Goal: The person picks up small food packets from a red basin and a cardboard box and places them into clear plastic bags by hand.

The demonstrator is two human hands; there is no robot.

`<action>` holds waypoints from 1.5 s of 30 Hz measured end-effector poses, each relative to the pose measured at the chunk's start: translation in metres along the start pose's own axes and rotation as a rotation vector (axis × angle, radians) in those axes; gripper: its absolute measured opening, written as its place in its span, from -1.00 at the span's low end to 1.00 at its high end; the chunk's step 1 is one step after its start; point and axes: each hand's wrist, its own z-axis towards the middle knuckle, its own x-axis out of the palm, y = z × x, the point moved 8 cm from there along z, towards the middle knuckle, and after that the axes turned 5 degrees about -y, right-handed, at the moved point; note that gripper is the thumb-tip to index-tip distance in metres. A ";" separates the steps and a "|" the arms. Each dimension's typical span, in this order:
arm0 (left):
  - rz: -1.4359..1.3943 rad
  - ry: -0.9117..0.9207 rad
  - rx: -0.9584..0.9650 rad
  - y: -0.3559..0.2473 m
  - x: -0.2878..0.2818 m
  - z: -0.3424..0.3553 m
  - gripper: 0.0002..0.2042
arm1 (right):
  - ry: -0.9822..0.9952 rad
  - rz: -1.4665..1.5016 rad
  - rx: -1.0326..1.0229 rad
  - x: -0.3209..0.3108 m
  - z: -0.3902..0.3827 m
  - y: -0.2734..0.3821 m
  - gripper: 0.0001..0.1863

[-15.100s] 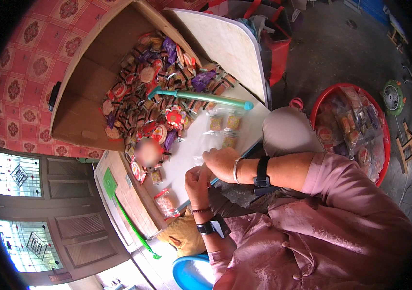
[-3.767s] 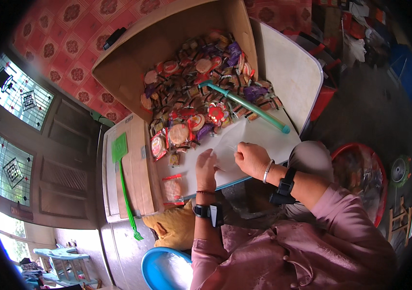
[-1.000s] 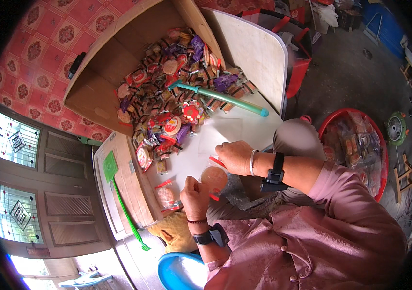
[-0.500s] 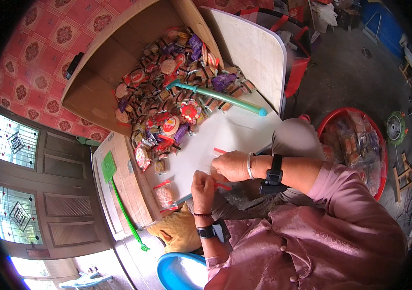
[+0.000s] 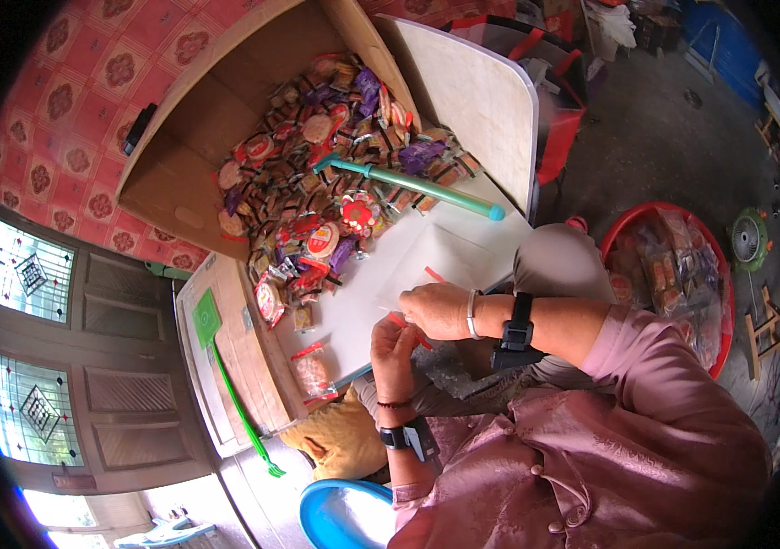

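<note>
My left hand (image 5: 395, 346) and my right hand (image 5: 434, 309) meet at the near edge of a white board (image 5: 362, 302) on my lap. Both pinch a thin red tie strip (image 5: 411, 331) between their fingers. A crumpled clear plastic bag (image 5: 448, 368) lies just below my right wrist, partly hidden; whether the strip is on it I cannot tell. Another red strip (image 5: 433, 274) lies loose on the board. Beyond the board a heap of small wrapped snack packets (image 5: 317, 210) spills from a big open cardboard box (image 5: 189, 156).
A teal pipe (image 5: 408, 183) lies across the heap's near side. A red basin (image 5: 674, 265) with bagged snacks stands at my right. A green fly swatter (image 5: 225, 366), a yellow cushion (image 5: 340, 439) and a blue tub (image 5: 335, 517) are at my left. A white tabletop (image 5: 482, 101) leans behind.
A second ago a round snack packet showed between my hands; now the hands have closed together near the board's edge and only the red strip shows between them.
</note>
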 end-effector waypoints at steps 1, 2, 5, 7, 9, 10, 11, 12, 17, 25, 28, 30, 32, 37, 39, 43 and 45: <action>0.010 -0.008 0.016 0.001 0.001 0.002 -0.83 | -0.018 -0.016 -0.034 0.000 0.000 0.003 -0.84; 0.020 -0.006 0.030 0.003 0.002 0.003 -0.82 | -0.025 -0.038 -0.054 0.000 0.001 0.004 -0.84; 0.054 -0.136 0.049 0.013 -0.004 0.007 -0.73 | -0.022 -0.105 -0.064 0.002 0.002 0.008 -0.83; 0.112 -0.247 0.017 0.021 -0.009 0.007 -0.64 | 0.005 -0.170 -0.058 0.002 0.001 0.008 -0.82; 0.117 -0.311 -0.026 0.025 -0.011 0.005 -0.57 | 0.008 -0.122 -0.051 -0.001 -0.002 0.010 -0.83; 0.093 -0.317 -0.044 0.026 -0.011 0.003 -0.53 | -0.002 -0.105 -0.057 -0.003 -0.002 0.012 -0.83; 0.056 -0.313 -0.050 0.026 -0.010 0.002 -0.50 | 0.008 -0.085 -0.034 -0.003 -0.002 0.011 -0.82; 0.079 -0.296 -0.043 0.025 -0.009 0.002 -0.48 | 0.007 -0.074 -0.021 -0.003 -0.002 0.012 -0.82; 0.222 -0.097 -0.044 0.022 -0.001 0.006 -0.38 | 0.050 -0.060 0.001 -0.001 -0.002 0.013 -0.81; 0.642 -0.246 0.088 0.013 -0.008 0.024 -0.79 | 0.074 -0.031 0.037 0.003 -0.004 0.012 -0.83; 0.734 -0.285 0.055 0.016 -0.012 0.027 -0.81 | 0.057 -0.034 0.029 0.004 -0.004 0.012 -0.83; 0.785 -0.312 0.105 0.016 -0.012 0.029 -0.81 | 0.039 -0.032 0.012 0.004 -0.003 0.012 -0.83; 0.910 -0.341 0.238 0.009 -0.008 0.032 -0.81 | 0.012 -0.031 0.014 0.004 -0.002 0.009 -0.82; 0.684 -0.382 0.073 0.015 -0.015 0.029 -0.81 | -0.002 -0.193 0.094 0.009 -0.003 -0.007 -0.79; 0.568 -0.351 -0.032 0.017 -0.011 0.026 -0.80 | -0.001 -0.325 0.108 0.013 -0.004 -0.013 -0.78; 0.533 -0.277 -0.021 0.009 -0.002 0.026 -0.78 | -0.150 -0.531 0.158 0.000 -0.003 -0.024 -0.79; 0.543 -0.255 -0.012 0.010 -0.002 0.028 -0.78 | -0.190 -0.519 0.200 -0.010 -0.005 -0.027 -0.79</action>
